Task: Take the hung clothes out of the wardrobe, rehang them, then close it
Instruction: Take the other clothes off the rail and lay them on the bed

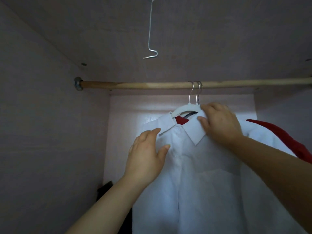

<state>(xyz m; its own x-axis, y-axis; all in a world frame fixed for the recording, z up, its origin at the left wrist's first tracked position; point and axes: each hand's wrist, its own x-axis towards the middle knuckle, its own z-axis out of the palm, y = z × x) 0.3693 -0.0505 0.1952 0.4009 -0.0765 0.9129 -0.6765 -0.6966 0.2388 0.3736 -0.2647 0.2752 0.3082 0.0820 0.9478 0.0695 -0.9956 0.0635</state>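
White shirt [211, 166] hung on white hanger [182, 109] from wooden rod [135, 85], right of the rod's middle. It was the foremost of three hangers, whose metal hooks [195, 92] sat close together. Red garment [283, 135] hung behind, showing at the neck opening and past the shirt's shoulder.

Right hand [221, 122] was at the collar beside the hanger neck. Its fingers curled over the top and the thumb pressed the collar front, pinching the cloth and probably the hanger.

Left hand [146, 152] lay on the shirt's chest below the other collar point, fingers loose and spread, holding nothing.

Key relation: the hooks stood directly above the right hand's fingers. The shirt faced the camera, so the hanger's long axis lay roughly along the rod.

Judged: any unhooking goes up and over the rod, and the right hand was nearer for it, with the left steadying the front
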